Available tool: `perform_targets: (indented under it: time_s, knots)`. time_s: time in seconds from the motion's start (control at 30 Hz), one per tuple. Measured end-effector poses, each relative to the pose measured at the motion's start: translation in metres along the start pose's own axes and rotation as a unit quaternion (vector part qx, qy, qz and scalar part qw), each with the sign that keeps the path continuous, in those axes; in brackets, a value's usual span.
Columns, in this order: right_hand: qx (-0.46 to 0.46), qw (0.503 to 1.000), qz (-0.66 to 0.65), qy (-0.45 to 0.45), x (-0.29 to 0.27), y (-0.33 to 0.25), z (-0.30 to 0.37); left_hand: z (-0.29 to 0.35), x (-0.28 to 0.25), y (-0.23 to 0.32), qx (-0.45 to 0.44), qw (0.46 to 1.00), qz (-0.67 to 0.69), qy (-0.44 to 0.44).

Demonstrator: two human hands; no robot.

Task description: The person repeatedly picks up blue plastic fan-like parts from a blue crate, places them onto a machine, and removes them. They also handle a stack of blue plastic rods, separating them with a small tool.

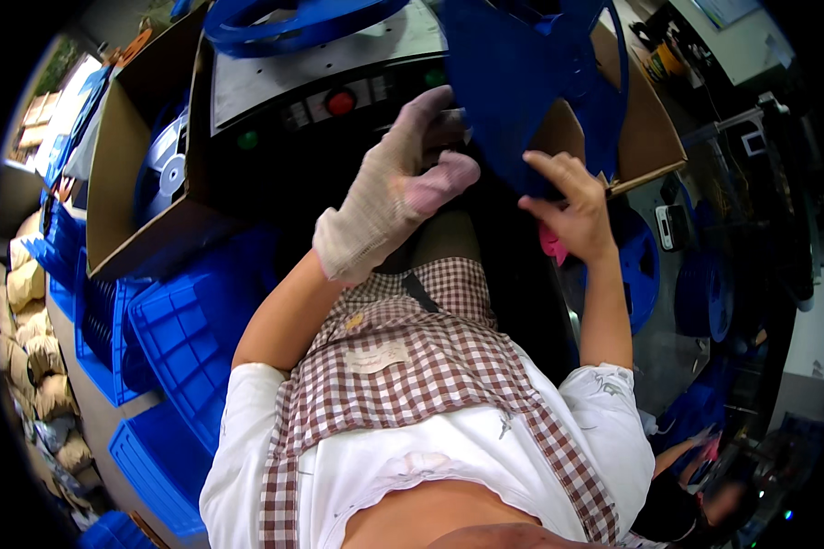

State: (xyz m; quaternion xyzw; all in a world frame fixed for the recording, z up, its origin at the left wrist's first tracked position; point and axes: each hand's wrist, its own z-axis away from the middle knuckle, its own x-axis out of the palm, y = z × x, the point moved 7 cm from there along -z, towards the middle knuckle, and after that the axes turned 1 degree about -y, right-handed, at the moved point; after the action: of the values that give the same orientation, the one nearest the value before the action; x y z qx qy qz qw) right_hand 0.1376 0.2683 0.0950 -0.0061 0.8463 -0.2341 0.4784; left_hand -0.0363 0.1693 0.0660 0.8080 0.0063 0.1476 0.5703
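Observation:
My left hand (389, 188) wears a pale knitted glove with pinkish fingertips. Its thumb stands apart from the raised fingers, whose tips reach the left edge of a large blue plastic reel (504, 82); whether they touch it I cannot tell. To the right, my bare right hand (575, 206) has its thumb and forefinger spread, just below the reel's lower part, with nothing seen between them. Something bright pink (551, 243) shows under the right palm, its kind unclear. Behind the reel stands an open cardboard box (648, 137).
A machine panel with a red button (341, 102) lies ahead, with another blue reel (302, 32) on top. At the left are a cardboard box (110, 192) holding reels and several blue crates (183, 334). Sacks (41, 343) line the far left. Another person (696, 503) is at lower right.

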Motion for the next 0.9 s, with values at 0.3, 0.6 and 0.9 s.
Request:
perform_targets:
  time_s: [0.3, 0.6, 0.9]
  knots:
    - [0.215, 0.758, -0.607, 0.1, 0.046, 0.008, 0.05, 0.028, 0.055, -0.012, 0.202, 0.901, -0.372, -0.093]
    - [0.252, 0.571, -0.751, 0.217, 0.063, 0.027, 0.088, -0.033, -0.031, 0.045, 0.282, 0.765, -0.575, -0.075]
    - [0.221, 0.614, -0.729, 0.206, 0.054, 0.02, 0.112, -0.137, -0.194, 0.037, 0.08, 0.578, -0.812, 0.001]
